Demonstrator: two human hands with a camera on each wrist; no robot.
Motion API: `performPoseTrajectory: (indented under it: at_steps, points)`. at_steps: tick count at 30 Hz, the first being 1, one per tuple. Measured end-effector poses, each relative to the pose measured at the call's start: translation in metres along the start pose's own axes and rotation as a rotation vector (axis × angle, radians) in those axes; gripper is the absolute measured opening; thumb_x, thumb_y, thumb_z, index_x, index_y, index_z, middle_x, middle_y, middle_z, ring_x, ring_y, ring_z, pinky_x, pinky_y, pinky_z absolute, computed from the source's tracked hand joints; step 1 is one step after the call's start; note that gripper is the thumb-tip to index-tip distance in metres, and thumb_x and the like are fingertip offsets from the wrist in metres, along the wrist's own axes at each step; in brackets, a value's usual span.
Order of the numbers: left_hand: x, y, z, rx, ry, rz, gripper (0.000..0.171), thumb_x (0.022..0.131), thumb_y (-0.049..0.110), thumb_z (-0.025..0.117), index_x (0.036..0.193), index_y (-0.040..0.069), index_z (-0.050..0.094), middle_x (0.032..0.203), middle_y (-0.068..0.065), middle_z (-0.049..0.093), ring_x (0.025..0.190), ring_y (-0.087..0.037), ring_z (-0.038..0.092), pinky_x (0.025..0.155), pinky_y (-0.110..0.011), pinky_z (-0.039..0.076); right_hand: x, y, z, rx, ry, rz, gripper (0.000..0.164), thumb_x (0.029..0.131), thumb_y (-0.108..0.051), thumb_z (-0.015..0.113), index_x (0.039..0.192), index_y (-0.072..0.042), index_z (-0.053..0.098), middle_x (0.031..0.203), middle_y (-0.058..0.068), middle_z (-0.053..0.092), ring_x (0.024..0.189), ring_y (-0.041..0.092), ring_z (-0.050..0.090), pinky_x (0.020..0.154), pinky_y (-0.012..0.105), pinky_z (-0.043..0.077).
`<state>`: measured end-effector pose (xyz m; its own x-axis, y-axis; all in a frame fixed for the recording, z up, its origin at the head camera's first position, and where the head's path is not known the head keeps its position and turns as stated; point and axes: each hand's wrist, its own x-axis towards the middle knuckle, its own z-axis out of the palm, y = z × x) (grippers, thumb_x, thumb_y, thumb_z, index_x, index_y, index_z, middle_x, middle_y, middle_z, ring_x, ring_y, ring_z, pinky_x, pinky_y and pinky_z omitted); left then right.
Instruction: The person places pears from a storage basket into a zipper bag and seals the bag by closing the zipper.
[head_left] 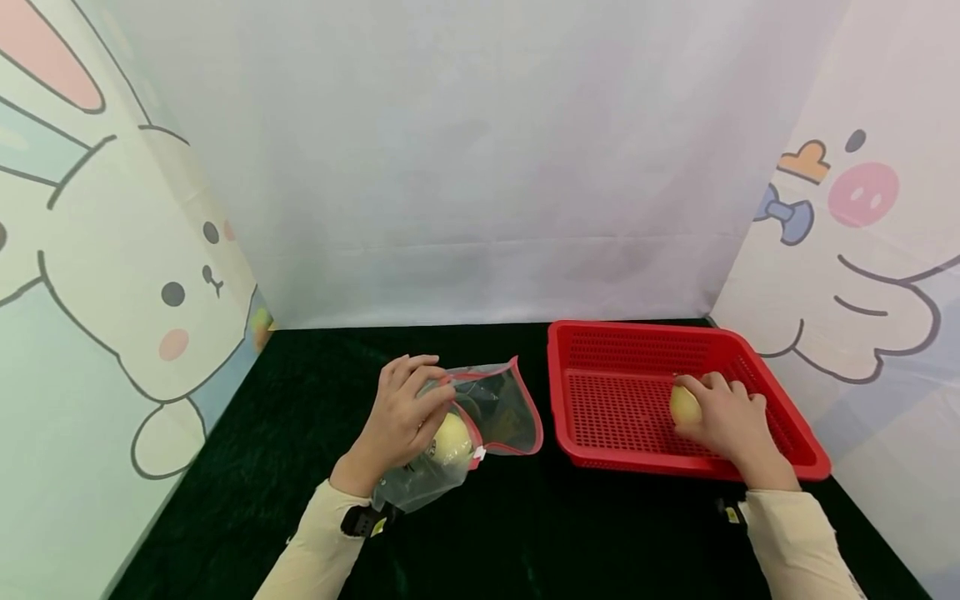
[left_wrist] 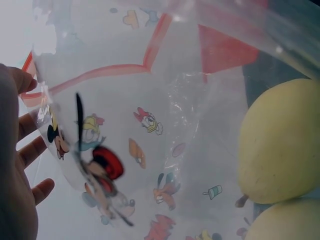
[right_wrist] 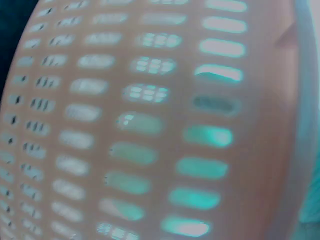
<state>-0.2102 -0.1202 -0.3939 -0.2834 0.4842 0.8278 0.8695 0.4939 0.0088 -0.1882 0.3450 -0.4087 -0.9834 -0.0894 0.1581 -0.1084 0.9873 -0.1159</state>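
My left hand [head_left: 405,408] holds the edge of a clear plastic zip bag [head_left: 510,412] with red trim and cartoon prints. Inside the bag lies a yellow pear [head_left: 452,440]; the left wrist view shows one pear [left_wrist: 280,145] with its stem and part of a second pear [left_wrist: 290,222] below it. Over in the red basket [head_left: 600,458], my right hand [head_left: 727,417] grips another yellow pear [head_left: 684,407]. The right wrist view is filled by the slotted basket wall [right_wrist: 170,115], so that hand and its pear are hidden there.
Dark green cloth [head_left: 487,533] covers the table. The basket stands at the right, its rim raised around it. White fabric [head_left: 480,167] hangs behind, and printed cartoon panels [head_left: 172,250] flank both sides.
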Motion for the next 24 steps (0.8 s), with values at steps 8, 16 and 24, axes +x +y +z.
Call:
performPoseTrajectory:
  at_steps: [8, 16, 24]
  points:
    - [-0.001, 0.001, -0.001, -0.003, -0.027, -0.016, 0.038, 0.109, 0.033, 0.036, 0.098, 0.015, 0.067, 0.107, -0.011, 0.062, 0.118, -0.037, 0.052, 0.098, -0.066, 0.032, -0.002, -0.02, -0.013, -0.02, 0.154, -0.089, 0.064, 0.071, -0.028, 0.084, 0.127, -0.013, 0.057, 0.115, 0.027, 0.051, 0.095, 0.051, 0.049, 0.071, 0.068, 0.039]
    - [0.0, 0.002, 0.0, -0.003, -0.017, -0.009, 0.038, 0.109, 0.033, 0.036, 0.097, 0.014, 0.067, 0.106, -0.011, 0.062, 0.117, -0.038, 0.052, 0.097, -0.065, 0.032, -0.001, -0.041, -0.025, -0.034, 0.245, -0.165, 0.064, 0.069, -0.025, 0.086, 0.126, -0.014, 0.057, 0.115, 0.026, 0.051, 0.094, 0.05, 0.049, 0.072, 0.069, 0.039]
    - [0.002, 0.002, -0.001, -0.007, -0.028, -0.017, 0.04, 0.109, 0.034, 0.036, 0.096, 0.014, 0.068, 0.106, -0.011, 0.062, 0.118, -0.038, 0.052, 0.099, -0.064, 0.032, 0.001, -0.067, -0.03, -0.021, 0.337, -0.271, 0.066, 0.064, -0.021, 0.089, 0.123, -0.016, 0.059, 0.115, 0.023, 0.052, 0.092, 0.046, 0.05, 0.075, 0.068, 0.038]
